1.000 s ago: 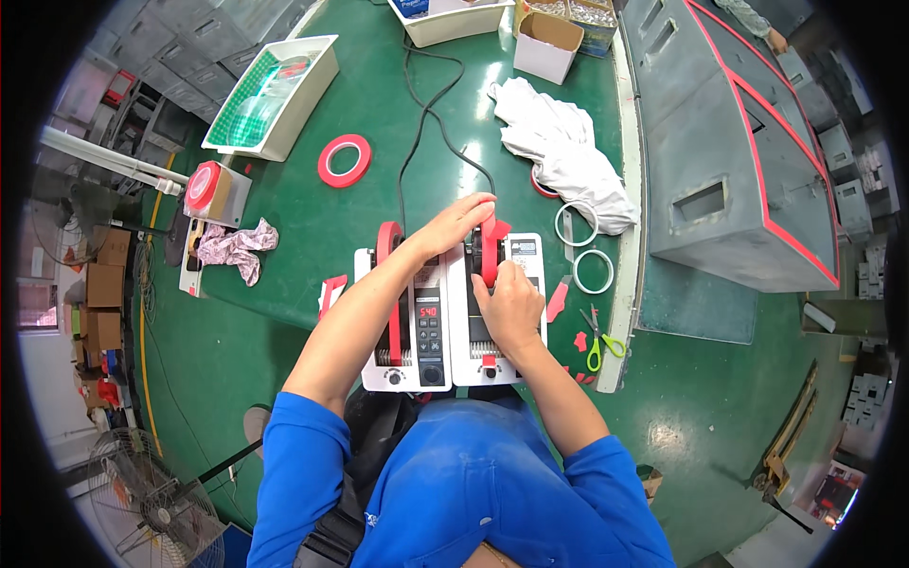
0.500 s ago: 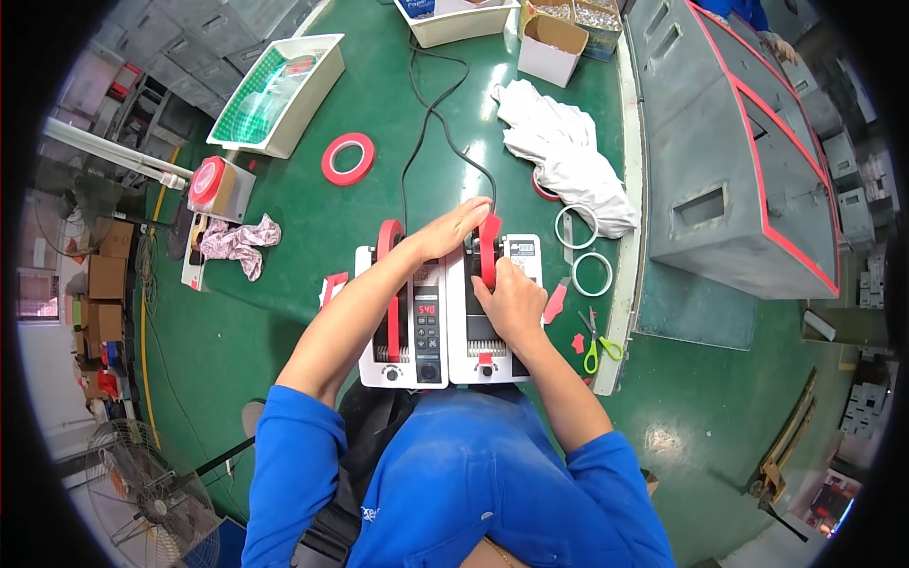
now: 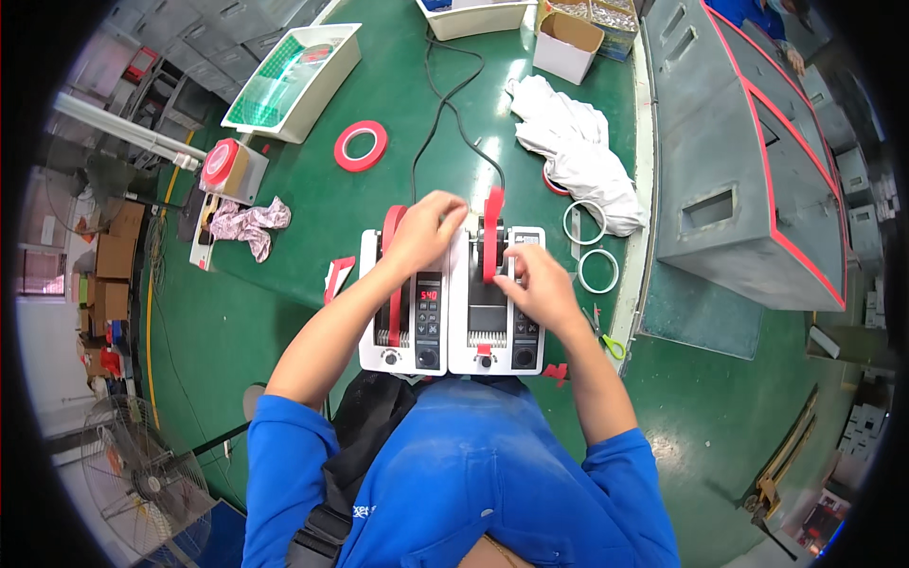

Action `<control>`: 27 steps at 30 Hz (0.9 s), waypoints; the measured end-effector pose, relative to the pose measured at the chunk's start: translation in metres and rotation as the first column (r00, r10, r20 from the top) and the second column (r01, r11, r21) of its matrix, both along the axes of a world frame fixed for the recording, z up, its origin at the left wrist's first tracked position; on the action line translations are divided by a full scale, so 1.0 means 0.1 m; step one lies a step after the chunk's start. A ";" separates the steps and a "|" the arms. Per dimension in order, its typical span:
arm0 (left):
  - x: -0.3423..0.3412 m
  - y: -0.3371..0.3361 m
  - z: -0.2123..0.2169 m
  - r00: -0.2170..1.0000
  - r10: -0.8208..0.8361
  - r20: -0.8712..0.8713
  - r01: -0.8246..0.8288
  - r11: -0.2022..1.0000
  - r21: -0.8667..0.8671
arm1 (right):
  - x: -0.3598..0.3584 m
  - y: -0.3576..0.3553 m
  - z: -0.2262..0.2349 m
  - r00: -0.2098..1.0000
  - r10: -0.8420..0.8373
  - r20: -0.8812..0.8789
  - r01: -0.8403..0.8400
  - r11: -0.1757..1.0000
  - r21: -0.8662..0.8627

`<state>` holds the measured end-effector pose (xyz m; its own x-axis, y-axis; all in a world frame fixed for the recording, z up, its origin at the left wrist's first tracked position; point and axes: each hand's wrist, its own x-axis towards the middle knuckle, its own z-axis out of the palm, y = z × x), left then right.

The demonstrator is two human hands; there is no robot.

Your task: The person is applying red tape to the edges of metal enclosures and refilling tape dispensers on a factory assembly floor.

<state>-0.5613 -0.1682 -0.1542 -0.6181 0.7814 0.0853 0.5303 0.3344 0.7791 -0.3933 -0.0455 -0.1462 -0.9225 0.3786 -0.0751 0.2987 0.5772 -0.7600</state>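
left hand (image 3: 423,237) covering dispenser top (image 3: 409,312), white bin (image 3: 473,17) cut off

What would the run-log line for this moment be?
left hand: on top of left tape dispenser | right hand: at red tape roll on right tape dispenser | surface: green table

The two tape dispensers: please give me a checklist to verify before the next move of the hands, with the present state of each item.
1. Left hand rests on top of the left dispenser: ok.
2. Right hand is at the red tape roll of the right dispenser: ok.
3. Tape end gripped: cannot tell.
4. Left display lit: ok.
5. Black cable lies away from both hands: ok.
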 end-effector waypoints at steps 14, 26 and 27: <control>0.68 -0.45 0.03 0.986 0.125 0.106 -0.133 0.988 0.072 | -0.70 0.53 -0.32 0.988 0.039 -0.150 -0.124 0.774 -0.620; 1.04 -0.35 0.35 0.302 0.116 0.946 -0.424 0.905 0.025 | -0.14 -0.14 -0.18 0.800 0.374 -0.469 -0.085 0.844 0.529; 1.08 -0.33 0.30 0.265 0.088 0.960 -0.466 0.883 0.047 | -0.08 -0.14 -0.19 0.804 0.390 -0.449 -0.095 0.830 0.550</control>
<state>-0.4533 -0.2008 -0.1242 -0.6000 0.5965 -0.5331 -0.6733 -0.0166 0.7392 -0.4010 -0.0597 -0.1652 -0.8219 -0.0157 0.5694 -0.2608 0.8991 -0.3516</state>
